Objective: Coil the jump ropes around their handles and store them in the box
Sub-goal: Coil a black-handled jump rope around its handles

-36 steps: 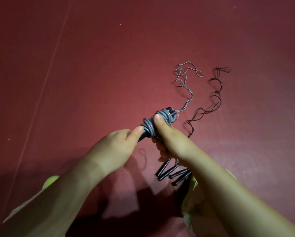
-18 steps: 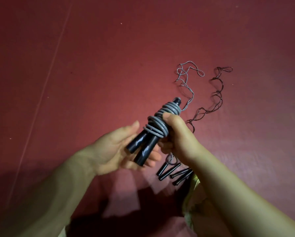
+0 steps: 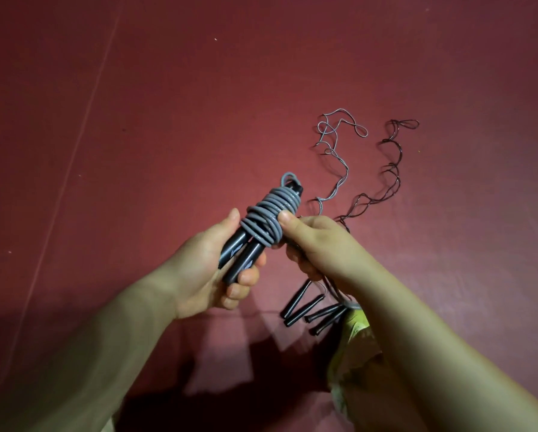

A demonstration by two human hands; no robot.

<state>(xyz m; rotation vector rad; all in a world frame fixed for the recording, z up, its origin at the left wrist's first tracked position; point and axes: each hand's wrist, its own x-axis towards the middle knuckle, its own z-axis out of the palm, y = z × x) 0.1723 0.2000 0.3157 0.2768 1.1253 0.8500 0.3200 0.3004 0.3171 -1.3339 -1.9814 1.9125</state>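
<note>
The grey jump rope (image 3: 269, 213) is coiled round its two black handles (image 3: 241, 255), held up over the red floor (image 3: 137, 120). The left hand (image 3: 205, 269) grips the handles' near ends with curled fingers; the right hand (image 3: 317, 244) pinches the coil with its thumb on the wraps. To finish well, I would keep the thumb pressing so no turn slackens, then tuck the small loop at the far end. Two loose ropes (image 3: 367, 169) lie to the right, their handles (image 3: 311, 310) nearer. No box shows.
</note>
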